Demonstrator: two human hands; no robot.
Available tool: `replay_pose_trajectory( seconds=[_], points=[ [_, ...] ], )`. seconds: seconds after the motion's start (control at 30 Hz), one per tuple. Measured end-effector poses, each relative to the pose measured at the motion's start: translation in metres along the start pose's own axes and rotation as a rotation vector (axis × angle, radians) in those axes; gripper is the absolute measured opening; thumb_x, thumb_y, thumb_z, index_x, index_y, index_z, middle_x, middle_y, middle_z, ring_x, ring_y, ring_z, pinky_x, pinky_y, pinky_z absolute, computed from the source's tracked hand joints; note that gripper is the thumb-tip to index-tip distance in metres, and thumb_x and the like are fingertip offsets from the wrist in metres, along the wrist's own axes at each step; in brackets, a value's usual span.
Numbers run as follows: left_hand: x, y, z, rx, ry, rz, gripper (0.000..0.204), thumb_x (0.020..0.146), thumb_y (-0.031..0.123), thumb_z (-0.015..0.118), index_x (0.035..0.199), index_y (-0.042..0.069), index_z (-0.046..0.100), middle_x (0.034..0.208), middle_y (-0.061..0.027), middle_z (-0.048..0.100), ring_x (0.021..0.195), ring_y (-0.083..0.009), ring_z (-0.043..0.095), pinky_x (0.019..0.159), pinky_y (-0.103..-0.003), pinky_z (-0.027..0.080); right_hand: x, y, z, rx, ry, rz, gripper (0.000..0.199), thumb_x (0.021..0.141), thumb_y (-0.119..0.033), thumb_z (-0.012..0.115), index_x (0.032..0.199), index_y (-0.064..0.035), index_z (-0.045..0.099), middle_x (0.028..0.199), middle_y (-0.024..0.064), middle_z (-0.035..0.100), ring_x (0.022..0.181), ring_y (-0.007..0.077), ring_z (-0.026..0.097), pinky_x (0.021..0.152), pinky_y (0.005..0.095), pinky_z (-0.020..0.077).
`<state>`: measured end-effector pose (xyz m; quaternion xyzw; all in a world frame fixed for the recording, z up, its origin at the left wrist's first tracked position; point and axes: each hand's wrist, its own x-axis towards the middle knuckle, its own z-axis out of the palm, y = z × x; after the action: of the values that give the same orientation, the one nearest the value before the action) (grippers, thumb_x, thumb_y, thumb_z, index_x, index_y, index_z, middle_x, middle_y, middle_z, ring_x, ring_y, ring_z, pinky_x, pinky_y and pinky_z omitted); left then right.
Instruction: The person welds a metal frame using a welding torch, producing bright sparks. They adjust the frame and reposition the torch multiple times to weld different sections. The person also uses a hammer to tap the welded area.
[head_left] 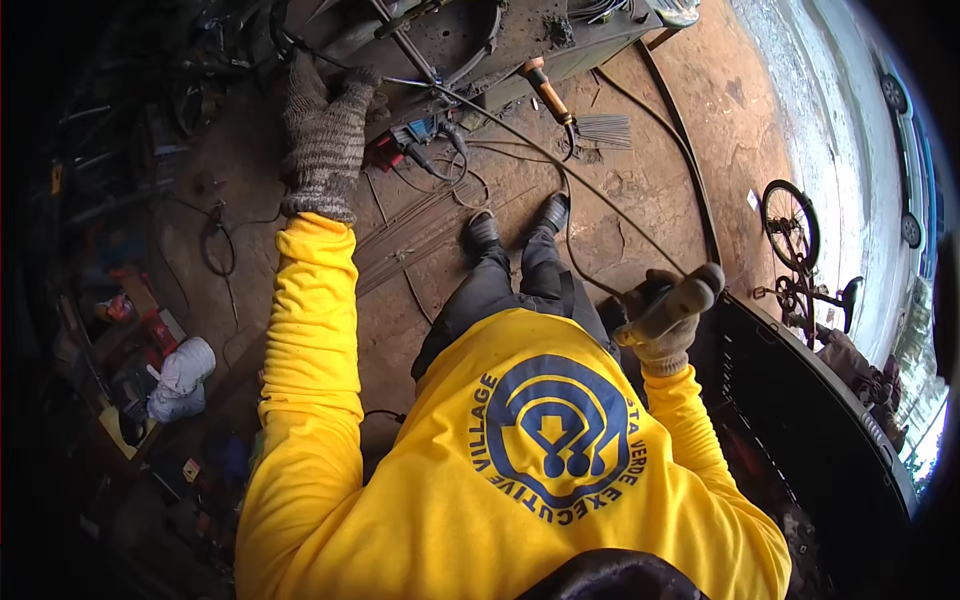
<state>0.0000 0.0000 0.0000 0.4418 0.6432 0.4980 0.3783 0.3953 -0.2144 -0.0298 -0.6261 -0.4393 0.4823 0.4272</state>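
Note:
My left hand (328,135), in a grey knitted glove, reaches up to the dark metal pieces at the near edge of the workbench (530,50). Its fingers close on something there that I cannot make out. In a similar glove with dark fingers, my right hand (668,312) is closed on the end of a long thin metal rod (565,165). That rod slants up and left to the crossing metal bars (410,45) on the bench. A tool with an orange-brown handle (545,92) and a cable leans at the bench edge.
Below the bench lies a blue and red power tool (415,138) with its cord. Thin rods (415,235) and cables spread over the brown floor near my feet. A black crate-like box (800,400) stands at right, with a bicycle (795,240) beyond. Clutter fills the left.

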Motion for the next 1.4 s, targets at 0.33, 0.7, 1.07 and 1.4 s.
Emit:
replay_pose_trajectory(
  seconds=[0.33,0.7,1.07,1.4],
  points=[
    [-0.012,0.008,0.012,-0.060,-0.001,-0.047,0.073,0.088,0.011,0.076,0.148,-0.001,0.035,0.120,-0.0146,0.061,0.081,-0.0169,0.069,0.069,-0.029,0.059,0.015,-0.039,-0.016,0.373,-0.025,0.452,0.044,0.087,-0.020,0.075,0.120,0.0005,0.054,0.074,0.0025,0.056,0.055,0.0179,0.056,0.050,0.0313,0.0470],
    [-0.012,0.005,0.011,-0.065,0.022,-0.071,0.080,0.088,0.011,0.076,0.152,0.002,0.029,0.123,-0.0159,0.060,0.084,-0.0184,0.069,0.072,-0.030,0.059,-0.007,-0.028,-0.014,0.115,0.097,0.220,0.027,0.086,0.002,0.067,0.112,0.0015,0.059,0.082,0.0042,0.058,0.068,0.0176,0.062,0.058,0.0330,0.0524],
    [-0.011,0.003,0.012,-0.093,0.015,-0.087,0.078,0.089,0.010,0.076,0.151,0.003,0.029,0.114,-0.0135,0.062,0.080,-0.0173,0.068,0.070,-0.030,0.060,-0.001,-0.023,-0.008,0.470,0.105,0.280,0.024,0.092,-0.008,0.066,0.113,0.0015,0.059,0.081,0.0027,0.057,0.063,0.0157,0.058,0.056,0.0308,0.0503],
    [-0.013,0.005,0.012,-0.085,0.009,-0.097,0.077,0.089,0.011,0.076,0.150,0.002,0.030,0.109,-0.0132,0.063,0.079,-0.0163,0.068,0.069,-0.029,0.060,0.003,-0.023,-0.005,0.464,0.080,0.318,0.038,0.085,-0.011,0.076,0.115,0.0011,0.057,0.077,0.0023,0.056,0.062,0.0143,0.056,0.054,0.0283,0.0468]
  ],
)
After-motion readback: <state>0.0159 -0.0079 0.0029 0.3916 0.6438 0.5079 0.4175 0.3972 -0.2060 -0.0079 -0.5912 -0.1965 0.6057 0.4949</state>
